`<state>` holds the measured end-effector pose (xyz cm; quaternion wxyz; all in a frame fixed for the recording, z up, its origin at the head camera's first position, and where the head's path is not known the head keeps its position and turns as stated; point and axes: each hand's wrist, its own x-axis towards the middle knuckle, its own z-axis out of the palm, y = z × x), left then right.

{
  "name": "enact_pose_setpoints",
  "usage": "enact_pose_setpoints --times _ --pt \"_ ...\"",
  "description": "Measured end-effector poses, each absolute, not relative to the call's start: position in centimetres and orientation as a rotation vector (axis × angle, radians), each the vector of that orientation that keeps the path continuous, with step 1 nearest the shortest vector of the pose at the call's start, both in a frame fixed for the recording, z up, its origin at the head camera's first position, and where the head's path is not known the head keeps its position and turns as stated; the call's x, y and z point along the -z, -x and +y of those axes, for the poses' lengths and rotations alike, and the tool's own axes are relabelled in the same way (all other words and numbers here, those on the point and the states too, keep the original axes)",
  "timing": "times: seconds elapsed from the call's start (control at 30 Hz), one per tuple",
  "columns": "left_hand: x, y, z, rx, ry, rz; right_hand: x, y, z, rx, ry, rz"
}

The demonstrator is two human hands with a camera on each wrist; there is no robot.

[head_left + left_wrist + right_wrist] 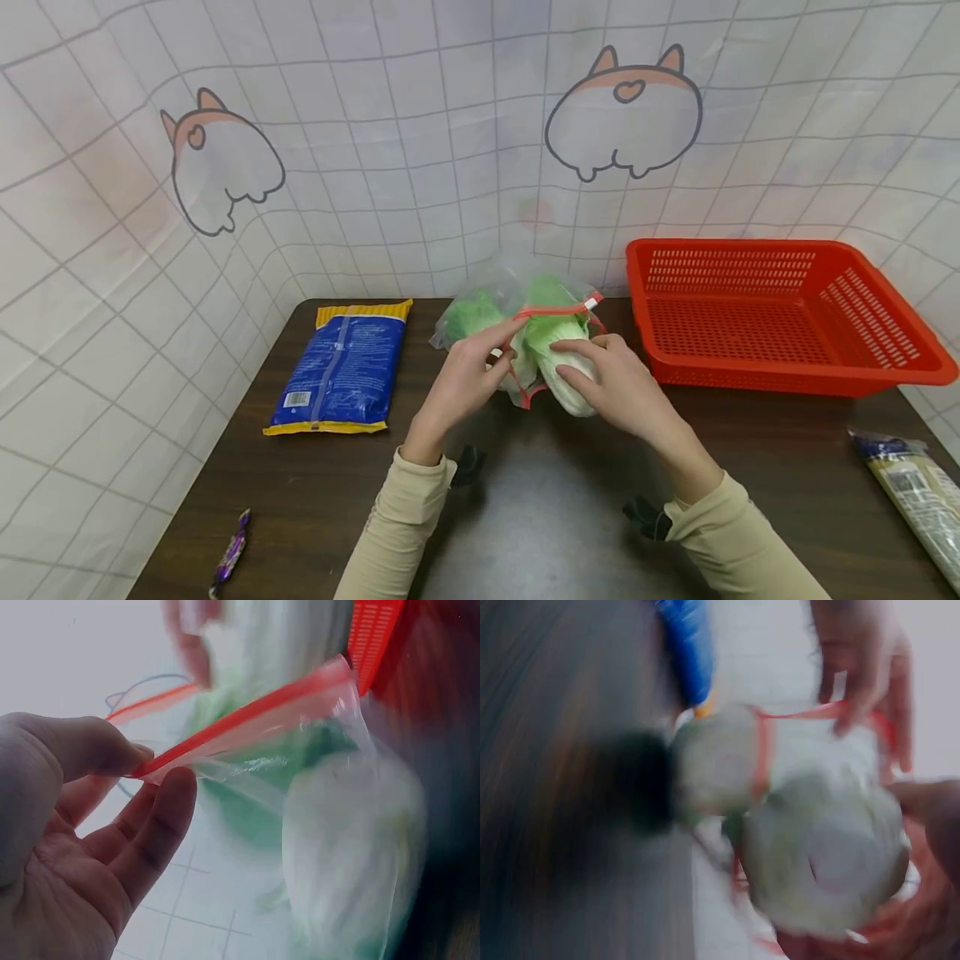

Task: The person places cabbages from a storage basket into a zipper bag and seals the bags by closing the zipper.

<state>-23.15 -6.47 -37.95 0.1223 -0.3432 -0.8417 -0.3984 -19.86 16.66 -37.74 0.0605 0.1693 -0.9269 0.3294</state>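
My left hand (467, 373) pinches the red zip edge of a clear zip bag (553, 311) between thumb and fingers, as the left wrist view shows. My right hand (626, 385) grips a napa cabbage (553, 367), pale stem end toward me and leafy end at the bag's mouth. A second cabbage (349, 840) lies inside the bag, seen through the clear plastic. The right wrist view is blurred, with both cabbages' stem ends toward that camera.
A red plastic basket (750, 379) stands at the back right. On the left lie a blue and yellow packet (341, 367) and a purple-wrapped candy (231, 552). A clear packet (911, 492) lies at the right edge. A white cloth wall hangs behind the table.
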Motion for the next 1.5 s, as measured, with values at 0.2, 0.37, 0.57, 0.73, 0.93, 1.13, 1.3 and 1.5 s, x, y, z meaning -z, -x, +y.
enact_pose_setpoints --times 0.2,0.37,0.57,0.73,0.93,1.13,1.3,1.5 --pt "37.9 23.2 -6.6 1.168 1.001 -2.455 37.7 20.1 15.8 -0.878 -0.423 -2.834" --pt "38.0 23.2 -6.6 1.175 0.983 -2.468 37.7 21.1 15.8 -1.091 -0.480 -2.820" --pt "38.0 23.2 -6.6 1.153 1.026 -2.456 37.9 21.6 15.5 -1.012 -0.553 -2.828" --pt "38.0 23.2 -6.4 1.139 1.099 -2.453 38.1 21.4 14.7 -0.891 -0.477 -2.892" --pt "37.9 23.2 -6.5 1.197 0.990 -2.471 38.4 22.3 15.1 -1.342 -0.494 -2.765" --pt "37.6 23.1 -6.8 1.297 0.828 -2.454 38.8 21.8 15.9 -1.916 -0.452 -2.633" --pt "37.8 23.2 -6.5 1.297 0.884 -2.444 39.2 21.4 14.8 -1.565 -0.351 -2.539" --pt "38.2 23.2 -6.3 1.283 0.855 -2.451 39.4 21.3 13.5 -1.892 -0.295 -2.424"
